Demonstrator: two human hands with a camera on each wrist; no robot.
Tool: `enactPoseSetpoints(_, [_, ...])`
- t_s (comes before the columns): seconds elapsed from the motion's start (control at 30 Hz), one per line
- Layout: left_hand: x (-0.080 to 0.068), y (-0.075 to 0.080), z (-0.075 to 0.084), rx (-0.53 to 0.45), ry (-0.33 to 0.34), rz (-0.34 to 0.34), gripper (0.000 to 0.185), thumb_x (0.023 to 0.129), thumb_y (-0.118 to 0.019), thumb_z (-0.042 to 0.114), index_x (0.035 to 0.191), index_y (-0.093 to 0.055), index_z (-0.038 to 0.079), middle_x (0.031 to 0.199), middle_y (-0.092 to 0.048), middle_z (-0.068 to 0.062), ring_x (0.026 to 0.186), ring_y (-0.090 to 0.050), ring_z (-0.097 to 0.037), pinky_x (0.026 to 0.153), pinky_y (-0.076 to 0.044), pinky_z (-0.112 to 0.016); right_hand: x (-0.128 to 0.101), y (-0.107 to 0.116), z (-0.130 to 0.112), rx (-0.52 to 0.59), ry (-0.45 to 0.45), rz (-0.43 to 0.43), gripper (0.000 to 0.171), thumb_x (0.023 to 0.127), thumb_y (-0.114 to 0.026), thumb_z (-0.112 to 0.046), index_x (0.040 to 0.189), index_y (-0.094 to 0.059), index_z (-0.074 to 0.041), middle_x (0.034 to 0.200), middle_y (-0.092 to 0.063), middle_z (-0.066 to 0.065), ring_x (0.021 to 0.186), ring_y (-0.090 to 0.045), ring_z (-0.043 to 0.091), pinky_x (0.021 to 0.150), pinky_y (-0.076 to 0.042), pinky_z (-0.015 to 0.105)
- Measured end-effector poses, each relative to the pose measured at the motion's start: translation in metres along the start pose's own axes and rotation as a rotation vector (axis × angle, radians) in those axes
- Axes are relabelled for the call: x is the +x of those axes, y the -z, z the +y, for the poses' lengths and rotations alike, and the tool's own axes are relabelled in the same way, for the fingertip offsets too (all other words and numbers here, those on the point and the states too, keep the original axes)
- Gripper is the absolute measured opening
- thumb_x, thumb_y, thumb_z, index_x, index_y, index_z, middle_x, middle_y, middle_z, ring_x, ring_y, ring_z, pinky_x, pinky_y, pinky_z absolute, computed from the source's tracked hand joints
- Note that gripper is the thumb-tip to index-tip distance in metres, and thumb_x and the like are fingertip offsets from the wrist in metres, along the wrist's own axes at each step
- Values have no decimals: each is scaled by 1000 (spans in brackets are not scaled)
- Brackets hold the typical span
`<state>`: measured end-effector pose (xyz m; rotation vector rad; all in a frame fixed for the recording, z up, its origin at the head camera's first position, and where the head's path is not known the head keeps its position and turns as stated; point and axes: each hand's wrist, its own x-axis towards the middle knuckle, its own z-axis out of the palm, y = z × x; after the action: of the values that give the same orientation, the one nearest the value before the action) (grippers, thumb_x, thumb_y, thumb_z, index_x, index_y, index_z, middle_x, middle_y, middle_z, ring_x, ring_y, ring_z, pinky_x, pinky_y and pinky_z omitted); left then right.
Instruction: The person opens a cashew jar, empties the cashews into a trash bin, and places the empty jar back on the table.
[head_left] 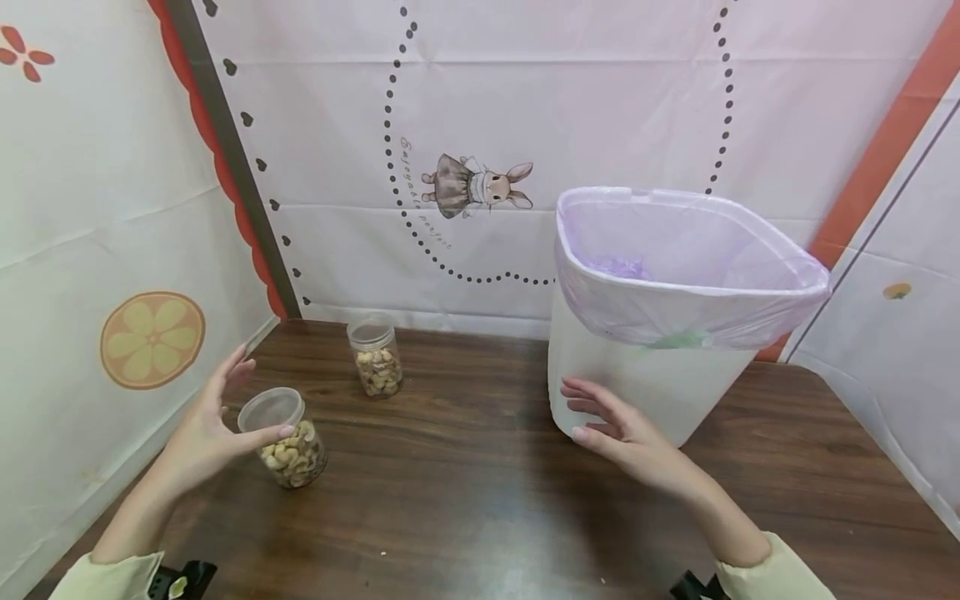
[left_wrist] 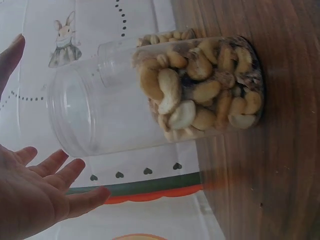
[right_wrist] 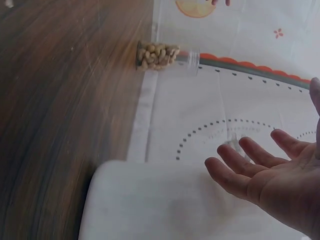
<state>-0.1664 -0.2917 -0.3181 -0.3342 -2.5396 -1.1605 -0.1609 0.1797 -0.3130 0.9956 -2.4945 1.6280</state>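
A clear lidless jar (head_left: 294, 454), about half full of cashews (left_wrist: 200, 90), stands upright on the left of the table. My left hand (head_left: 206, 425) is spread around its top, thumb on the near side and fingers beyond, with nothing gripped. In the left wrist view the left fingers (left_wrist: 55, 172) are spread close to the jar's rim. My right hand (head_left: 626, 429) hovers before a white bin (head_left: 637, 379), its fingers loosely bent and holding nothing. A second jar of cashews (head_left: 377, 367) stands farther back.
The bin, lined with a pale purple bag (head_left: 690, 321), stands on the right of the wooden table (head_left: 450, 467). Printed cloth (head_left: 480, 100) hangs behind and along both sides. Small crumbs (head_left: 383, 553) lie near the front.
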Motion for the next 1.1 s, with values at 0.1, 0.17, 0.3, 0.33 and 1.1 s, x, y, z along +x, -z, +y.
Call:
enactPoseSetpoints(0.1, [-3, -1, -2, -1, 0, -5, 113, 66, -81, 13, 147, -3, 25, 139, -27, -28, 121, -24, -49, 88, -20, -69, 7, -6, 1, 29, -20, -13, 53, 90, -55, -9, 138, -33, -3, 134, -41, 19, 121, -39, 40, 93, -41, 39])
enactPoseSetpoints(0.17, [-4, 0, -3, -1, 5, -12, 113, 66, -81, 14, 147, -2, 26, 140, -26, -27, 121, -23, -51, 87, -20, -70, 11, -10, 1, 52, -30, -23, 54, 90, -56, -10, 138, -33, -5, 135, -41, 19, 122, -39, 40, 94, -40, 40])
enactPoseSetpoints(0.3, [-7, 0, -5, 6, 23, -22, 114, 66, -81, 14, 146, -1, 28, 141, -26, -27, 121, -25, -50, 82, -25, -70, 19, -16, 3, 79, -34, -37, 53, 89, -56, -12, 138, -34, -7, 134, -42, 19, 121, -42, 37, 94, -38, 47])
enactPoseSetpoints(0.33, [-8, 1, -6, 8, 25, -22, 114, 66, -81, 13, 146, -1, 28, 141, -26, -27, 121, -25, -51, 82, -25, -70, 21, -18, 3, 82, -32, -40, 53, 90, -56, -12, 138, -34, -6, 134, -42, 19, 121, -42, 36, 94, -38, 49])
enactPoseSetpoints(1.1, [-15, 0, -19, 54, 64, -75, 115, 65, -81, 12, 146, 2, 12, 136, -30, -31, 115, -32, -49, 81, -30, -65, 75, -51, -15, 143, -54, -116, 57, 87, -62, -21, 137, -37, -12, 133, -44, 12, 119, -46, 27, 96, -39, 41])
